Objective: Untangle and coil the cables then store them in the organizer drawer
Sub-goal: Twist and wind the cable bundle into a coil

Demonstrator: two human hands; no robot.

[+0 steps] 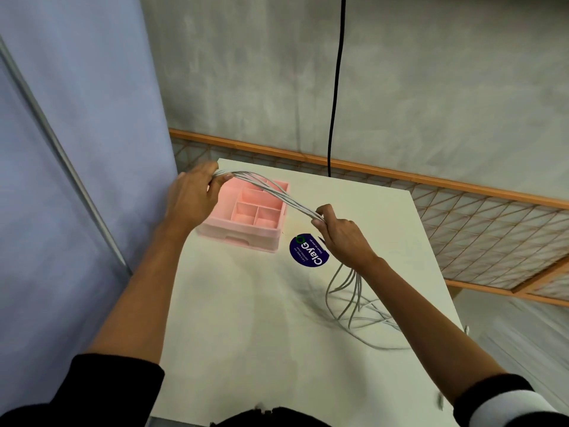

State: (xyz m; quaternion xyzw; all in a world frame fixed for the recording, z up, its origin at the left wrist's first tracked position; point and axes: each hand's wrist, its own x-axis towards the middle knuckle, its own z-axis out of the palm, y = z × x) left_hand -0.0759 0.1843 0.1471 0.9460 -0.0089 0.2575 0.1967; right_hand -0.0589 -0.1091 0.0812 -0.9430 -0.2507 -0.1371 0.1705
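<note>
Grips grey cables [295, 204] in left hand [194, 198] and right hand [338, 232], both curled round them, stretched above pink organizer [240, 238] at frame centre

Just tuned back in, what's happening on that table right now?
A person holds a bundle of grey cables stretched between both hands above a pink organizer on a white table. The left hand grips one end. The right hand grips farther along, and loose strands hang below it onto the table. The cables are not in the organizer yet.
</note>
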